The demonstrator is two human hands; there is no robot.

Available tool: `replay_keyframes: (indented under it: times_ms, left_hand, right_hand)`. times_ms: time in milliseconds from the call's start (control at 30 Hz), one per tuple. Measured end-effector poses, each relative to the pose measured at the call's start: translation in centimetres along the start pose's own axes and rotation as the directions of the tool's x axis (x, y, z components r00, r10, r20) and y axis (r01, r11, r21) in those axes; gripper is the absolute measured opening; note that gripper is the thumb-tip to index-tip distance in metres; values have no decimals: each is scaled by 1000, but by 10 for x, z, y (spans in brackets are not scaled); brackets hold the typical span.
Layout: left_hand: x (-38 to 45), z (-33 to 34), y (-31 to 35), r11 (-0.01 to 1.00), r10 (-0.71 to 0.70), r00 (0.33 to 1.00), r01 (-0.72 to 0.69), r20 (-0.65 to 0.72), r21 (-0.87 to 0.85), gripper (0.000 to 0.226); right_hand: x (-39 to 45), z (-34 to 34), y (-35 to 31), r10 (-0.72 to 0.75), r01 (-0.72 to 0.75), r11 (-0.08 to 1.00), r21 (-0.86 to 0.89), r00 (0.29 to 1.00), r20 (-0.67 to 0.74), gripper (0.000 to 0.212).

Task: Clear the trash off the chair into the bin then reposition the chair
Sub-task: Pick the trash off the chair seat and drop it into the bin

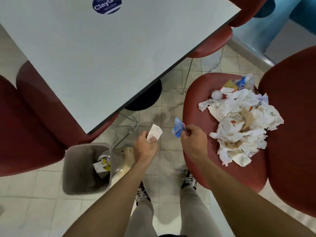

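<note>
A wide grey bench (106, 53) fills the upper left, a round dark-blue sticker (106, 5) at its far edge and its black foot (145, 98) on the tiled floor (42, 207) beneath. Red chairs ring it — one at the left (34, 120), one tucked in at the far side (212, 43). The red chair (213, 159) that carries the trash stands at the right, turned away from the bench, its backrest toward the right edge of the view. On its seat lies the heap of trash (239, 124): crumpled white napkins, stained brown wrappers, a small white lid and a blue packet at the far end.

The grey bin (82, 168) stands on the floor at lower left, just beside the left chair, with a few bits of paper and a wrapper already at its bottom.

Between bin and chair, above the floor, both hands hold scraps — the left hand (145, 146) pinches a dotted white paper (154, 135), its grip closed on it, to the right of the bin rather than over it; the right hand (193, 141) grasps a blue wrapper (177, 129) at the seat's near-left edge.
</note>
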State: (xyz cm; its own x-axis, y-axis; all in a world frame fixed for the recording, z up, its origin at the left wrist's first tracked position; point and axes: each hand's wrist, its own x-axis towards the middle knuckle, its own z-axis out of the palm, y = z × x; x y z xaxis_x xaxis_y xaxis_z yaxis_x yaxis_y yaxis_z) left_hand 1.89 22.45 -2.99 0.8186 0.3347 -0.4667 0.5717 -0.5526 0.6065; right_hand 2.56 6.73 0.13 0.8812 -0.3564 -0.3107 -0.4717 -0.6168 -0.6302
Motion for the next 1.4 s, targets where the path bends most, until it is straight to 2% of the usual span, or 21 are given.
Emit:
replay_keyframes:
  times_ms: [133,267,400,500,733,800,900,1300,1400]
  left_hand:
    - [-1,-46,-44,999,-44,996,44,-74,8,15]
    - [-1,-91,-98,991,-133,977,128,-165,-43,16]
    - [-4,-130,-141,978,-207,945,201,-254,-49,13]
    - [-5,-152,-170,958,-286,916,281,-281,-60,21]
    - [-11,-174,-212,935,-351,885,315,-306,-161,19]
    - [-9,-173,-220,933,-355,887,316,-294,-173,25]
    - [-9,-172,-223,935,-346,894,305,-284,-179,36]
    - [0,-135,-165,975,-220,957,220,-191,-20,26]
    - [-1,-120,-140,987,-152,976,158,-157,24,20]
  right_hand:
    - [-31,34,-32,-45,45,999,-6,995,94,16]
    - [-62,77,-58,-59,65,998,-18,975,214,26]
    - [-92,116,-81,-97,122,990,-67,949,300,12]
    - [-112,141,-97,-131,174,980,-100,933,337,12]
    - [-146,191,-114,-178,244,966,-88,870,459,11]
    - [-151,200,-114,-213,267,963,-44,847,487,17]
    - [-153,203,-110,-232,269,963,-4,838,494,30]
    - [-112,146,-75,-200,239,971,-27,864,462,30]
    - [-97,125,-61,-183,214,977,-19,873,452,31]
